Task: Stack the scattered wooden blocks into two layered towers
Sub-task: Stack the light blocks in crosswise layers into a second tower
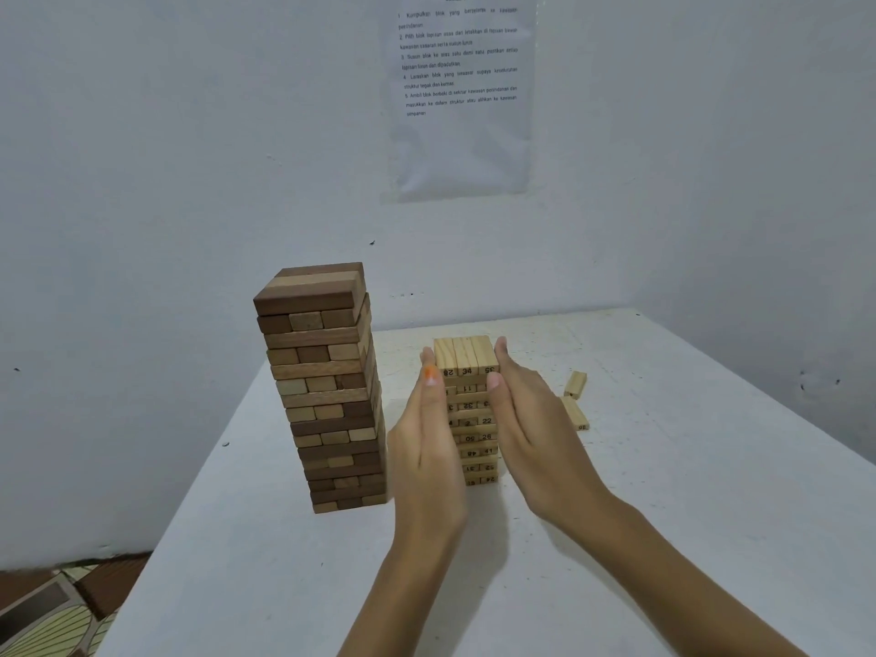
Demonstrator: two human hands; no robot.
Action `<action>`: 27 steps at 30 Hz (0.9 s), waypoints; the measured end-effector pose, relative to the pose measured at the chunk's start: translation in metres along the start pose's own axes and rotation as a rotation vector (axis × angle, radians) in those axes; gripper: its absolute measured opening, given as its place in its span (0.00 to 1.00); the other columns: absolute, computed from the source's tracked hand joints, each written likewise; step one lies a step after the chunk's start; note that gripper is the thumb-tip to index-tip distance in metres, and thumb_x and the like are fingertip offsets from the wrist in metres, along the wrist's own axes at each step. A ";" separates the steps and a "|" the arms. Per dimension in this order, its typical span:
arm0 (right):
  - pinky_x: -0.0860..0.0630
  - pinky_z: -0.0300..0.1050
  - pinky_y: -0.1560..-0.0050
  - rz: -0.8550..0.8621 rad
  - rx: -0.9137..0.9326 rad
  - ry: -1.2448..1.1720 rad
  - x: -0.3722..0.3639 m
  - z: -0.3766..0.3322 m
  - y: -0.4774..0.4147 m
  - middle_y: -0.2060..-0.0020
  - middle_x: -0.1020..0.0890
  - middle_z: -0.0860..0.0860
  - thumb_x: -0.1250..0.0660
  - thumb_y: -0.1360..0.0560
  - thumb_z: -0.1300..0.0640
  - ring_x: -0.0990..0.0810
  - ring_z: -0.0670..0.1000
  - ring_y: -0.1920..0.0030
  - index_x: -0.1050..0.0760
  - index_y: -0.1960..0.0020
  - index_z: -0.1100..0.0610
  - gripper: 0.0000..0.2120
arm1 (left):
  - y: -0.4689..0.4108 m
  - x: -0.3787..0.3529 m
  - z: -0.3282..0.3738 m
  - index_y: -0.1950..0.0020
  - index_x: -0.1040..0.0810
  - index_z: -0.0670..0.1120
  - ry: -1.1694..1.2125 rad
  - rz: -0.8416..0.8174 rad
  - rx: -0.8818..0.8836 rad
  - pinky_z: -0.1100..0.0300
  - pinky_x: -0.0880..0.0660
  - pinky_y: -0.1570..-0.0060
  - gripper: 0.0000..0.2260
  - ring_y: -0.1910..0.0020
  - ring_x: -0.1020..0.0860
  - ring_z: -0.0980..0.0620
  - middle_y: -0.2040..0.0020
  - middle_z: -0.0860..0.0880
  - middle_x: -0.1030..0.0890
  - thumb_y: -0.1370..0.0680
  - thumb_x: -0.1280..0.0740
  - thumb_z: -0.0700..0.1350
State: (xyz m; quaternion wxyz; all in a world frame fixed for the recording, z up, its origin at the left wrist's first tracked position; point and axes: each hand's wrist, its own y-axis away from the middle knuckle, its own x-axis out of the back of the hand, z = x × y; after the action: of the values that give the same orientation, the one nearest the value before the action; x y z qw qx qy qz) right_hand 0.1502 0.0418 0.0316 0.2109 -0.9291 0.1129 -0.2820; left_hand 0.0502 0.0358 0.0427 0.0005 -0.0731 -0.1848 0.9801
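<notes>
- The numbered pale-wood tower [467,355] stands near the middle of the white table [663,514]. Its top layer is three blocks side by side, with digits printed on the block ends.
- The left hand [426,433] lies flat against the tower's 9 o'clock face and the right hand [531,433] against its 3 o'clock face. The fingers of both are straight and point up toward the top layer. Neither hand is curled round a block; the palms sandwich the stack and appear to be squaring it.
- At 9 o'clock of the pale tower, just beside the left hand but apart from it, is the taller mixed dark-and-light tower [322,372]. It looks finished, though its upper layers sit slightly twisted.
- Two loose pale blocks lie at 3 o'clock of the numbered tower, behind the right hand: the farther block [575,384] and the nearer block [574,412].
- Handling, as a judgement: the blocks are stiff, light and smooth, so they slide readily on each other. Even, gentle pressure from both sides should align the layers, while a one-sided shove could topple them.
- Each loose block is best pinched across its long sides and lowered flat, crosswise to the layer beneath.
- A printed instruction sheet [462,87] hangs on the wall at 12 o'clock.
</notes>
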 end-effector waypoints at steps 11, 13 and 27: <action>0.36 0.31 0.45 0.013 -0.036 -0.019 0.007 -0.006 0.001 0.47 0.29 0.41 0.52 0.19 0.44 0.33 0.38 0.40 0.51 0.21 0.46 0.27 | 0.004 -0.002 -0.007 0.25 0.38 0.51 -0.191 0.090 -0.215 0.75 0.40 0.35 0.21 0.31 0.40 0.72 0.27 0.62 0.35 0.17 0.47 0.52; 0.37 0.29 0.43 0.046 -0.058 -0.126 0.014 -0.008 0.002 0.42 0.29 0.40 0.50 0.18 0.45 0.34 0.36 0.37 0.44 0.23 0.45 0.24 | 0.008 -0.004 -0.006 0.27 0.35 0.50 -0.289 0.122 -0.372 0.67 0.39 0.30 0.21 0.27 0.39 0.64 0.26 0.56 0.35 0.19 0.47 0.52; 0.22 0.41 0.55 0.200 -0.190 -0.354 0.097 0.030 0.002 0.56 0.15 0.51 0.45 0.18 0.62 0.19 0.50 0.60 0.20 0.48 0.55 0.15 | 0.011 -0.058 -0.017 0.45 0.24 0.45 -0.452 -0.253 -0.496 0.69 0.31 0.49 0.10 0.48 0.26 0.60 0.50 0.55 0.22 0.22 0.43 0.44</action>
State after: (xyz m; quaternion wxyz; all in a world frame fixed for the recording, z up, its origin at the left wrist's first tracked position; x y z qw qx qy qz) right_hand 0.2461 0.0178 0.0543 0.1658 -0.9640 0.1918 -0.0805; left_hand 0.1098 0.0295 0.0315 0.0632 0.1712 -0.4199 0.8890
